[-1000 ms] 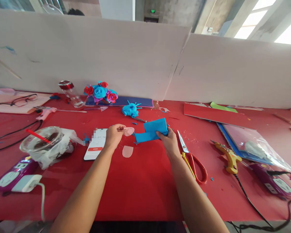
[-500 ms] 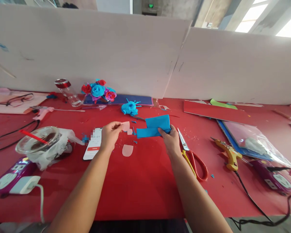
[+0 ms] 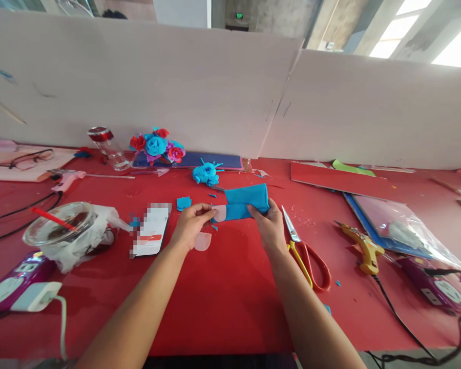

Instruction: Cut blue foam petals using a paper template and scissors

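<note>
My right hand is closed on the right end of a folded strip of blue crepe paper. Between the fingertips of my left hand is a small pale pink paper petal piece, laid over the left end of the blue strip. Another pale pink petal piece lies on the red table just below my left hand. Beyond that hand sits a small stack of cut blue pieces. A blue paper flower lies behind the strip. Scissors with red and yellow handles rest beside my right hand.
Left of my hands are a phone, a drink cup, a power strip and a pink glue gun. To the right lies a yellow glue gun with its cable. A paper bouquet and a bottle stand behind.
My left hand has moved right, bringing the pink petal piece onto the blue strip's left end. The stack of cut blue pieces behind that hand now shows.
</note>
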A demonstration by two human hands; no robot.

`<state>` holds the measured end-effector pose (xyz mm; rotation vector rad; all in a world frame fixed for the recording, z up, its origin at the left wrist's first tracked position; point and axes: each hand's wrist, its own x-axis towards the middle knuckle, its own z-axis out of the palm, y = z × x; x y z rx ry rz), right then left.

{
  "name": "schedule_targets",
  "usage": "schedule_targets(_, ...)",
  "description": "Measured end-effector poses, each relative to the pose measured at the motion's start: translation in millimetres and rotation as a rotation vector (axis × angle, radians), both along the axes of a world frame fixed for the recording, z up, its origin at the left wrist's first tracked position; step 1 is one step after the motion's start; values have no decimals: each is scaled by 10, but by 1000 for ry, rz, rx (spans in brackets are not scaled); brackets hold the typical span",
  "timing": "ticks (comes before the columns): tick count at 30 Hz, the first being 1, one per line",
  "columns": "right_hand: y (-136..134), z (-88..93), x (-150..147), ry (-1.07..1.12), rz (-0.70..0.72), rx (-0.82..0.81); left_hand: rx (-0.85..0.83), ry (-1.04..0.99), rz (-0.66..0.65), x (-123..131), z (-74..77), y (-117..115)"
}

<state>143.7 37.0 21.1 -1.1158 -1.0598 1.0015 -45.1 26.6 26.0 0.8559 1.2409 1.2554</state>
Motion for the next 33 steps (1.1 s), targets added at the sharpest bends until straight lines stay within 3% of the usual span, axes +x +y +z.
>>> schedule_targets(8,-12,78,-22,313,18,8,215,123,0,19,-47,-16)
schedule_targets(11,-46,87,-106,507,139,-68,237,70,4,55,-32,-34)
schedule_targets(16,-160,22,-282,342,384,-197,253,38,14,88,16,-73)
schedule_targets(21,-209,-7,-368,247,324,-118,230,52,0,87,50,-89)
schedule_targets(33,-206,-36,-397,280,229,-139,250,61,-6,166,107,-143)
